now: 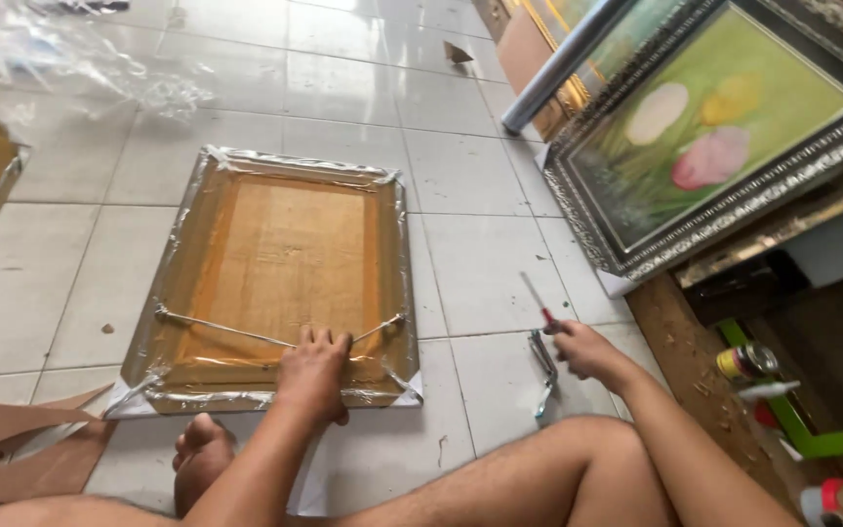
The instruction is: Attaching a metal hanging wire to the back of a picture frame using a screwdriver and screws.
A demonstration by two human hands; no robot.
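A picture frame (275, 244) lies face down on the tiled floor, wrapped in clear plastic film, its brown backing up. A hanging wire (226, 329) runs across its lower part between two side fixings. My left hand (312, 376) rests on the frame's near edge, fingertips at the middle of the wire. My right hand (578, 346) is off to the right, closed on a thin red-handled tool (539, 303) that points up and away. Metal pliers (542, 371) lie on the tile just left of that hand.
A large framed flower painting (724, 137) leans at the right, with a film roll (563, 63) beside it. Crumpled plastic (70, 59) lies far left, cardboard scraps (21, 444) near left. A can (748, 361) and a green bar (812, 439) sit at right. My legs and foot (202, 454) are in front.
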